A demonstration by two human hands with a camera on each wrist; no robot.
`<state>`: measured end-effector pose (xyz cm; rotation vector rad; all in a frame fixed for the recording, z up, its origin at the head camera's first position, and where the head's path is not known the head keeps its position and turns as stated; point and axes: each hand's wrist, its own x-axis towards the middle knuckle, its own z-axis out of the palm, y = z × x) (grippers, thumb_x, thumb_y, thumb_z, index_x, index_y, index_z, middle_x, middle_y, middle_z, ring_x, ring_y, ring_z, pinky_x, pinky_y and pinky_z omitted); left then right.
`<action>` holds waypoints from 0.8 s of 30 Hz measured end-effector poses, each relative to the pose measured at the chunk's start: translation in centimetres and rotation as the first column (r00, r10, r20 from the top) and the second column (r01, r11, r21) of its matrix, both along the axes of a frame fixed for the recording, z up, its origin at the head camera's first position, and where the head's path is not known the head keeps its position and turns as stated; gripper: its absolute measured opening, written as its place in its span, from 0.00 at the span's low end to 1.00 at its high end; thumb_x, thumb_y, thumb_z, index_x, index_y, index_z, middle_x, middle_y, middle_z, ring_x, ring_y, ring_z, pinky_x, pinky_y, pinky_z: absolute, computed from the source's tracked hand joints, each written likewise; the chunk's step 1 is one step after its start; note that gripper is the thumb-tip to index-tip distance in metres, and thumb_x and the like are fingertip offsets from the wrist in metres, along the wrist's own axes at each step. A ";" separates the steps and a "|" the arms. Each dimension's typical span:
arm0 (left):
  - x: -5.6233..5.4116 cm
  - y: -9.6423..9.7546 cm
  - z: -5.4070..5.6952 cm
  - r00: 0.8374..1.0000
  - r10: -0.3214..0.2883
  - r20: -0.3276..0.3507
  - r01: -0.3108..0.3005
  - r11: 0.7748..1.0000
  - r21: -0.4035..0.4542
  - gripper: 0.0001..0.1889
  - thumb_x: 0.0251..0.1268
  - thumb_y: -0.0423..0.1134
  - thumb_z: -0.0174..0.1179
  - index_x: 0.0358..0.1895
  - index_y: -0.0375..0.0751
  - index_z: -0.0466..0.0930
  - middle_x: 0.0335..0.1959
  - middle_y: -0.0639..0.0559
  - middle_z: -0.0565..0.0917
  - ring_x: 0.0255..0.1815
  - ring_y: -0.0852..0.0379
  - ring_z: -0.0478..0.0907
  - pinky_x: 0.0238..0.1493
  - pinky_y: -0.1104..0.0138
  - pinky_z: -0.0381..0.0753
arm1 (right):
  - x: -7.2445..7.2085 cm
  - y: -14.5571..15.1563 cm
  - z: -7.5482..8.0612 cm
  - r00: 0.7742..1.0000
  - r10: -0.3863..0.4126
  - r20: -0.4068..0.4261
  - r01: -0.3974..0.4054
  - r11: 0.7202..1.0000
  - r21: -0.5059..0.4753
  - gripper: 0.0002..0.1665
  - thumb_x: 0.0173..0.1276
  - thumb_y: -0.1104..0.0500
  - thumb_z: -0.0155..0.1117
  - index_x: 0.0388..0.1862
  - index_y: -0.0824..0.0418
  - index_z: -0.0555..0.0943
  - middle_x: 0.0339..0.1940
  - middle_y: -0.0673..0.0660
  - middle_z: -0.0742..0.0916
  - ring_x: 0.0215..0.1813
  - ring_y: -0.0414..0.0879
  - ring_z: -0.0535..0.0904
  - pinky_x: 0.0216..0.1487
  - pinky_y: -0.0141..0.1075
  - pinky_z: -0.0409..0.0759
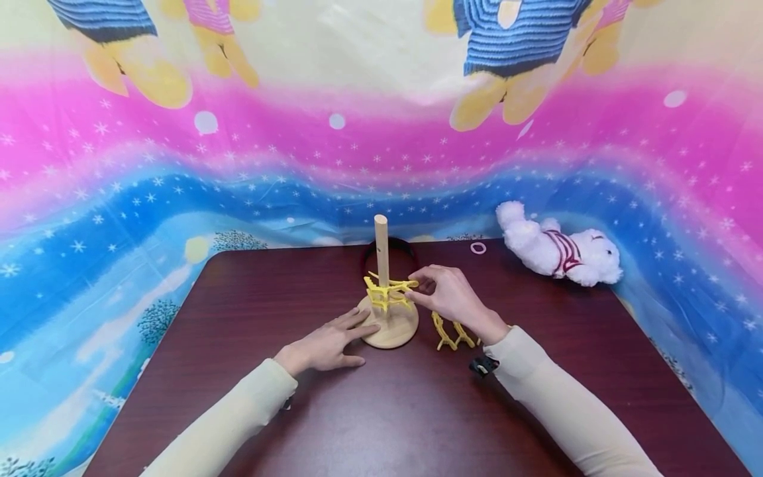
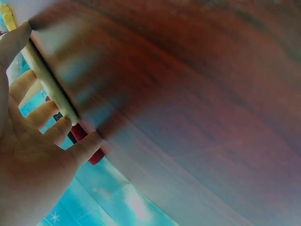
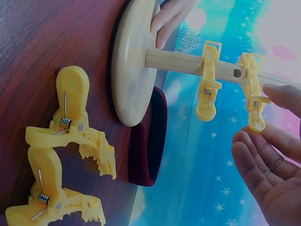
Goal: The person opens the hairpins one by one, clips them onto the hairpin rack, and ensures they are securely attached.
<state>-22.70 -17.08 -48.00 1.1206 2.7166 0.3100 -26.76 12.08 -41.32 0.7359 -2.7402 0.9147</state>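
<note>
A wooden stand has a round base [image 1: 395, 334] and an upright dowel [image 1: 382, 248]. Two yellow hair clips are clamped round the dowel, the lower hair clip [image 3: 207, 108] nearer the base and the upper hair clip [image 3: 252, 87] just above a hole. My right hand [image 1: 451, 295] pinches the tail end of the upper one between thumb and fingers. With fingers spread nearly straight, my left hand [image 1: 324, 344] rests on the base's left edge. On the table, right of the stand, lie more yellow hair clips [image 3: 73, 89], their springs showing, partly under my right hand in the head view.
Behind the stand, a dark red headband [image 3: 146, 160] stands on the brown table [image 1: 268, 278]. A pink ring [image 1: 478, 248] lies near the back edge. At the back right is a white plush toy [image 1: 536, 252] on its side. Printed cloth [image 1: 334, 159] hangs around the table.
</note>
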 end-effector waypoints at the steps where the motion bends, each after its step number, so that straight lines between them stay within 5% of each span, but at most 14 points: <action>1: 0.0 0.0 -0.1 1.000 0.000 -0.004 0.000 1.000 -0.003 0.38 0.67 0.55 0.63 0.78 0.56 0.59 0.82 0.41 0.53 0.82 0.38 0.48 0.77 0.46 0.60 | 0.0 0.0 0.0 1.000 0.000 0.001 0.000 1.000 0.003 0.21 0.62 0.47 0.74 0.50 0.58 0.87 0.37 0.53 0.89 0.37 0.44 0.86 0.42 0.39 0.84; 24: 0.2 0.0 0.1 1.000 0.002 0.001 -0.002 1.000 -0.002 0.39 0.68 0.56 0.62 0.79 0.56 0.58 0.82 0.42 0.52 0.83 0.39 0.46 0.77 0.46 0.59 | 0.3 5.4 -0.2 0.991 -0.006 0.133 0.014 0.998 -0.060 0.14 0.64 0.50 0.73 0.48 0.49 0.87 0.38 0.47 0.90 0.37 0.39 0.84 0.39 0.35 0.82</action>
